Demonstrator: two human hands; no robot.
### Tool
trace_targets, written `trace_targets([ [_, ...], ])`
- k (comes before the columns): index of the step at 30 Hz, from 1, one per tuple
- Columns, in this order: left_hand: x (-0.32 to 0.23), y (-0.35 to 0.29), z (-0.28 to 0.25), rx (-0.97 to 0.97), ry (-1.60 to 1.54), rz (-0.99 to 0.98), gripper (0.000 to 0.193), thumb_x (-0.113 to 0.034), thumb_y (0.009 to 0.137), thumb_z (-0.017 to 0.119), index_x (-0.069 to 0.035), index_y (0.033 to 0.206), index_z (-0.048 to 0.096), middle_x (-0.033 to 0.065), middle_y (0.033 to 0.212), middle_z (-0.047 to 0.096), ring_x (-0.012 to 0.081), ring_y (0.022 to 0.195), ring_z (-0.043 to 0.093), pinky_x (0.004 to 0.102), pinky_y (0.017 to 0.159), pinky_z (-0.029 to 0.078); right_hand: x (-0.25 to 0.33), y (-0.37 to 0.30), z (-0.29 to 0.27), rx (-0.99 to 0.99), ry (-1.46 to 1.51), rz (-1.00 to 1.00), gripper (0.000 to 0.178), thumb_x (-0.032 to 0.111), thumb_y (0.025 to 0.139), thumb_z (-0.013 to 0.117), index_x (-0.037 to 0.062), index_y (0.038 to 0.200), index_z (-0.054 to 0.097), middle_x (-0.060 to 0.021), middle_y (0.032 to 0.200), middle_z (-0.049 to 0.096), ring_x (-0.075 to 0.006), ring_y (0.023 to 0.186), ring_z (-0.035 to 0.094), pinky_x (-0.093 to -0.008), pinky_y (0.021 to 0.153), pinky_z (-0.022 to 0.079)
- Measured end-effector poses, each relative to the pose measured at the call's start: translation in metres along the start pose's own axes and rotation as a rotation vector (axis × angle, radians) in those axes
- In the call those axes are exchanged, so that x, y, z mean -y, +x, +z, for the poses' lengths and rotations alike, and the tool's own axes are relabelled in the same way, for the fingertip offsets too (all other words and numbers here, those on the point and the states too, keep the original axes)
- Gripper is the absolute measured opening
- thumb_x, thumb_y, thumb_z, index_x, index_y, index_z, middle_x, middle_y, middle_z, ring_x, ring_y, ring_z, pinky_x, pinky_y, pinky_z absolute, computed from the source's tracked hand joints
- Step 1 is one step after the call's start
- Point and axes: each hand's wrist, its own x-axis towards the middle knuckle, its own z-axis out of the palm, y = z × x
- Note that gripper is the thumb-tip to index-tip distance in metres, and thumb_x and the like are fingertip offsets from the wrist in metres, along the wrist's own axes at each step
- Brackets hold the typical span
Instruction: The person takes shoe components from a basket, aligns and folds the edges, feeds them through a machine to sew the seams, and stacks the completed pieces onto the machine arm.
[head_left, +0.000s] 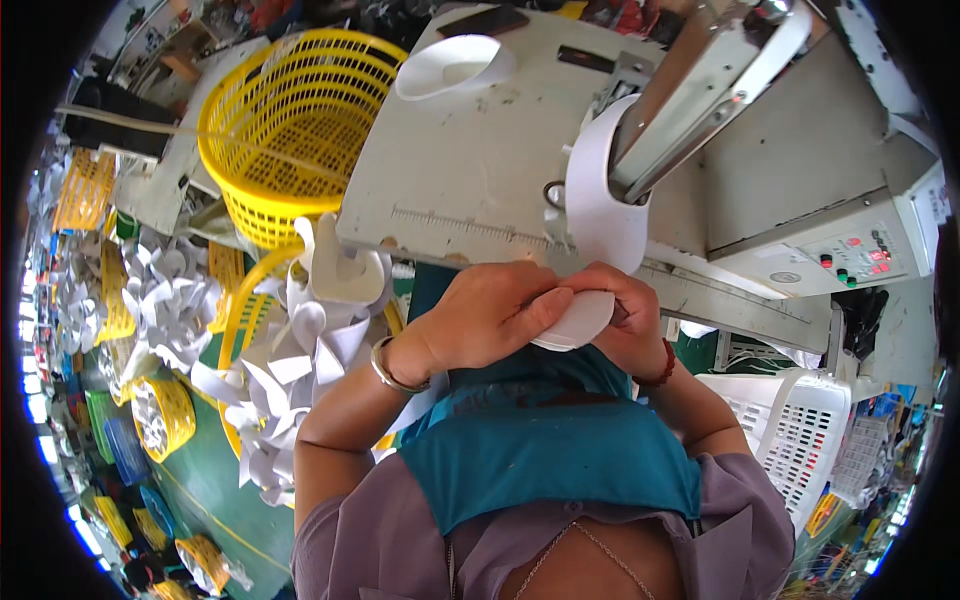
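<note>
In front of my body, both hands grip one curved white sheet piece (578, 322). My left hand (490, 312) pinches its left side, thumb on top. My right hand (630, 318) closes round its right end. Just beyond my right hand, a white looped band (604, 205) hangs round the metal arm (690, 115) of a machine. Another white ring-shaped piece (455, 68) rests at the far side of the grey worktable (450, 150). What my fingertips do beneath the held piece is hidden.
A yellow basket (290, 130) stands left of the table. Many curled white pieces (310, 350) fill a container by my left arm. At the right are a control box (850, 255) with buttons and a white crate (790, 430). Scissor-like handles (553, 194) lie near the machine arm.
</note>
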Motion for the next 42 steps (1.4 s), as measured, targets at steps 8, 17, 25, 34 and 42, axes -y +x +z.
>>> trace_targets([
  [8,-0.029,0.042,-0.006,-0.228,0.163,0.331,0.033,-0.032,0.086,0.052,0.000,0.090,0.057,0.0167,0.072,0.054,0.0361,0.068,0.054,0.0388,0.061,0.043,0.037,0.005,-0.008,-0.197,0.209,-0.069,0.047,0.007,0.085,0.061,0.0015,0.126,0.041,-0.0059,0.112,0.051,-0.0128,0.100,0.052,-0.0256,0.087,0.042],
  [17,-0.059,0.053,-0.038,0.021,-0.305,0.031,0.026,-0.026,0.082,0.065,-0.002,0.082,0.056,0.0016,0.070,0.056,0.0101,0.062,0.050,0.0250,0.058,0.040,0.047,0.001,-0.027,-0.063,0.471,0.143,0.032,0.013,0.088,0.059,-0.0016,0.117,0.054,-0.0043,0.103,0.062,-0.0117,0.095,0.057,-0.0260,0.084,0.046],
  [25,-0.095,0.104,-0.069,0.085,-0.972,-0.088,0.018,-0.014,0.080,0.068,-0.001,0.090,0.061,0.0018,0.077,0.061,0.0076,0.070,0.058,0.0202,0.064,0.045,0.086,0.048,-0.093,-0.214,0.511,0.006,0.017,0.013,0.085,0.063,-0.0006,0.096,0.062,-0.0046,0.089,0.065,-0.0081,0.078,0.059,-0.0246,0.074,0.047],
  [34,-0.113,0.149,-0.113,-0.050,-0.816,0.279,0.015,-0.013,0.079,0.067,0.000,0.086,0.068,0.0027,0.077,0.065,0.0075,0.068,0.058,0.0214,0.065,0.045,0.123,0.108,-0.136,-0.364,0.513,-0.277,0.012,0.010,0.085,0.060,-0.0008,0.088,0.064,-0.0043,0.080,0.065,-0.0080,0.070,0.059,-0.0209,0.067,0.045],
  [42,-0.112,0.160,-0.116,-0.088,-0.823,0.268,0.012,-0.011,0.079,0.065,0.000,0.081,0.066,0.0016,0.075,0.063,0.0068,0.067,0.057,0.0207,0.063,0.045,0.121,0.122,-0.132,-0.539,0.406,-0.325,0.013,0.013,0.088,0.055,0.0024,0.083,0.060,0.0006,0.073,0.059,-0.0054,0.066,0.053,-0.0199,0.063,0.040],
])
